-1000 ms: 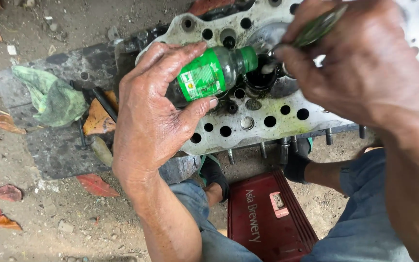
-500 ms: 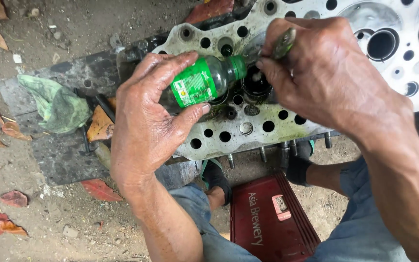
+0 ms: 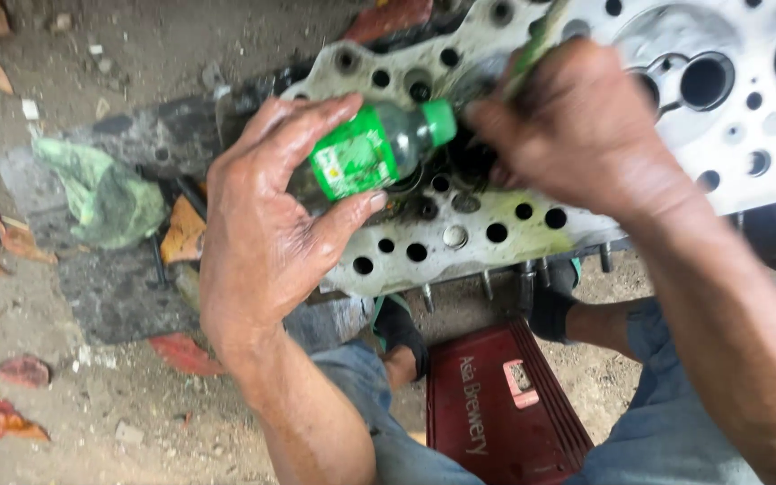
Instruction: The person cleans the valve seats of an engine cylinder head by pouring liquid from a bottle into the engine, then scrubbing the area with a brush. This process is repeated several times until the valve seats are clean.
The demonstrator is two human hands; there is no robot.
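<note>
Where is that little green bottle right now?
In the head view, the green bottle lies left of centre in the left hand, over the holed metal engine block, cap toward the right hand.

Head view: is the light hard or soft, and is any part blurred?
Head view: soft, even daylight with no hard shadows or glare; the right hand is slightly motion-blurred, while the left hand and bottle look fairly sharp.

1. The left hand grips a small green-labelled plastic bottle, tilted with its green cap toward the right hand.
2. The right hand holds a thin green tool over a dark port.
3. Both work on a pale metal cylinder head full of holes.
4. A green rag lies left; a red plastic crate sits below.
</note>
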